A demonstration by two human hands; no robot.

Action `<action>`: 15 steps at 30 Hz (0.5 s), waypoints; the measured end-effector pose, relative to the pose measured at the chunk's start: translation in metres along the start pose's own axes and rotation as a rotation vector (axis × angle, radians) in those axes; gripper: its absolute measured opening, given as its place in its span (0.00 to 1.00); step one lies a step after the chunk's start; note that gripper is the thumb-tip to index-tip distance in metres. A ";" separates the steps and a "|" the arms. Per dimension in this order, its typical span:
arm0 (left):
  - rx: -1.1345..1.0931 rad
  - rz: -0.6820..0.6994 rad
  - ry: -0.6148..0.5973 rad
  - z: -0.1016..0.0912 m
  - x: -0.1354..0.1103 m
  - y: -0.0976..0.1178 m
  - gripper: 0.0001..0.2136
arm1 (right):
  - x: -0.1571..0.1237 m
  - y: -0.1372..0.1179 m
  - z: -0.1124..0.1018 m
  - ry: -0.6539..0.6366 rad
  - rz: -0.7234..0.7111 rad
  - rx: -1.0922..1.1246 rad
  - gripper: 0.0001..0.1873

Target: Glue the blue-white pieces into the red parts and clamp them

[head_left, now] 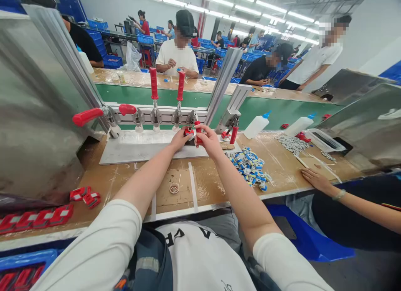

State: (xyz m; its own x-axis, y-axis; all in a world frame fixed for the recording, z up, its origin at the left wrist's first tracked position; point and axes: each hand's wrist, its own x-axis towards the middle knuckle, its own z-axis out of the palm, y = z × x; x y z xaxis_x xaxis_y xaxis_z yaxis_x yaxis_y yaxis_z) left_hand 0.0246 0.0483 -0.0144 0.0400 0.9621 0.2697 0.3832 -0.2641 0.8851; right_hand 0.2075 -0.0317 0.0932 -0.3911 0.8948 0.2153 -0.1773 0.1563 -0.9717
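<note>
My right hand (pixel 208 139) is closed round the red handle (pixel 198 127) of a toggle clamp, which points downward. Close beside it, my left hand (pixel 179 139) has its fingers on a small red part (pixel 189 132) under that clamp. How the part sits is mostly hidden by my fingers. More toggle clamps line the metal rail to the left, two with upright red handles (pixel 153 84) and two with handles swung out sideways (pixel 88 116). Beneath them lies a pale base plate (pixel 134 151).
Blue and white small parts (pixel 249 167) are heaped right of my arm. A tape ring (pixel 174 188) lies in front of me. Red parts (pixel 61 215) line the left edge. White bottles (pixel 257 126) stand at the back right. A neighbour's hand (pixel 316 180) rests on the bench.
</note>
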 end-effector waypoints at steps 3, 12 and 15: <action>0.002 -0.004 -0.001 0.002 0.001 -0.003 0.24 | -0.004 0.016 0.001 0.021 -0.034 -0.032 0.27; 0.012 -0.013 -0.015 0.001 0.000 -0.005 0.25 | 0.000 0.046 -0.011 -0.015 -0.193 -0.320 0.23; 0.014 -0.006 -0.013 0.000 -0.001 -0.002 0.26 | 0.001 0.047 -0.010 -0.018 -0.185 -0.352 0.24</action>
State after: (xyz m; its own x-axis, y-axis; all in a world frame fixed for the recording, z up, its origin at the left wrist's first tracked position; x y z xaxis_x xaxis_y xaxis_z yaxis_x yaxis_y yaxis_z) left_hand 0.0233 0.0477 -0.0165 0.0494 0.9646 0.2590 0.3967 -0.2569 0.8812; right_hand 0.2076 -0.0191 0.0464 -0.3976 0.8312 0.3887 0.0730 0.4510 -0.8896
